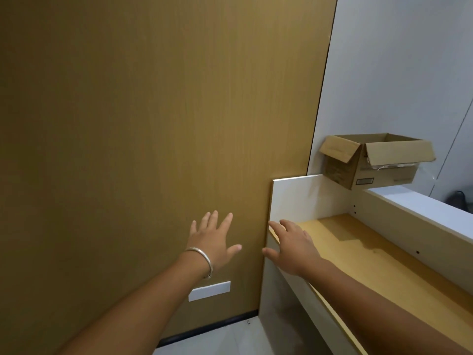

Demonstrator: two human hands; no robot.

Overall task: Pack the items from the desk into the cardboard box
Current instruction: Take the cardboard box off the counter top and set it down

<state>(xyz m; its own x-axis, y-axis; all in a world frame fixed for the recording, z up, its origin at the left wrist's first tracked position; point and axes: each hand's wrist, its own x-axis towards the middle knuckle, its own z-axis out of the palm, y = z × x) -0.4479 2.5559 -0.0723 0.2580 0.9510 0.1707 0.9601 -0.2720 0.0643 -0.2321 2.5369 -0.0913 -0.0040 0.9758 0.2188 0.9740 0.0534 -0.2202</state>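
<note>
An open cardboard box (378, 172) stands on the raised ledge at the far end of the desk, flaps spread, with clear plastic showing at its rim. My left hand (213, 239), a silver bangle on its wrist, is stretched out with fingers spread in front of the wooden wall panel and holds nothing. My right hand (291, 245) is also spread and empty, hovering over the near left corner of the wooden desk top (384, 265). No loose items show on the visible desk surface.
A tall wood-grain wall panel (153, 124) fills the left. The desk's white side board (302, 201) rises behind my right hand, and a white ledge (422, 208) runs along the back. A white plate (209, 290) sits low on the panel. A dark object (459, 198) lies far right.
</note>
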